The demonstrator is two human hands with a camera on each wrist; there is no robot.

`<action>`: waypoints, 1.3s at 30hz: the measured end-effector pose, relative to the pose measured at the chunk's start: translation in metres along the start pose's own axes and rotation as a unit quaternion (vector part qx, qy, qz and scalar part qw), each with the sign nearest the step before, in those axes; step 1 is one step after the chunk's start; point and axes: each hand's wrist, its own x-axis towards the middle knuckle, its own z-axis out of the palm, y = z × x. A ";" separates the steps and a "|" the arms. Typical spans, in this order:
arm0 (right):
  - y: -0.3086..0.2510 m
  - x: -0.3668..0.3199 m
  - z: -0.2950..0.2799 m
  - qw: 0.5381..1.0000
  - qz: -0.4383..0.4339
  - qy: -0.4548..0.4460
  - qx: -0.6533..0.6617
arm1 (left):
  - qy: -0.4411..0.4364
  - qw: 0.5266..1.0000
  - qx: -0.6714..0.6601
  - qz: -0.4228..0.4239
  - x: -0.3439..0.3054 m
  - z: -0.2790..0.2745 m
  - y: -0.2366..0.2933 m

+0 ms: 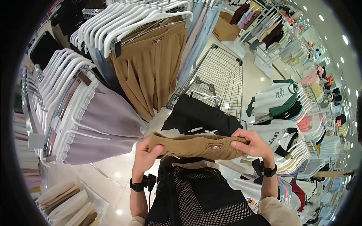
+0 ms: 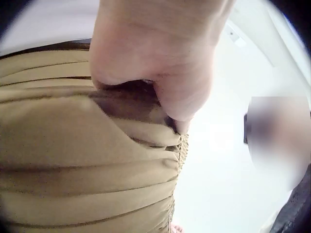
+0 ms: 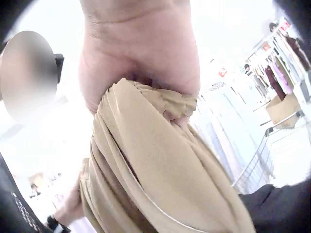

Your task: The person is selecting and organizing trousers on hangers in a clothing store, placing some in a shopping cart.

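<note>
Stretched between both hands is the gathered elastic waistband of brown trousers (image 1: pixel 196 147), with a small patch label at its front. My left hand (image 1: pixel 145 152) grips one end, thumb on top of the band. At the other end my right hand (image 1: pixel 252 143) pinches the waistband between thumb and fingers. Pleated brown cloth (image 2: pixel 87 170) hangs below the left hand in the left wrist view. Folds of the same cloth (image 3: pixel 141 150) drop from the right hand in its wrist view. Just beyond the waistband lies a black garment (image 1: pixel 203 115) on the cart's near end.
A wire shopping cart (image 1: pixel 222 75) stands ahead, with white hangers (image 1: pixel 203 96) in it. Brown trousers (image 1: pixel 151 60) and a lilac garment (image 1: pixel 102 120) hang on racks at the left. Shirts (image 1: pixel 277 98) hang at the right. Folded clothes (image 1: pixel 69 203) sit low at the left.
</note>
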 end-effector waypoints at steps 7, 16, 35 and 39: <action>0.008 -0.023 -0.018 0.987 -0.048 0.122 -0.094 | -0.032 0.999 0.030 0.006 0.022 0.027 0.008; 0.036 -0.008 -0.092 0.958 -0.002 0.185 -0.220 | -0.056 0.995 0.072 0.037 0.118 0.102 -0.019; 0.459 0.439 -0.081 0.941 -0.007 -0.072 -0.332 | 0.011 0.858 0.486 -0.166 0.233 0.152 -0.194; 0.593 0.516 -0.039 0.929 0.224 -0.140 -0.259 | -0.014 0.853 0.496 -0.163 0.223 0.144 -0.192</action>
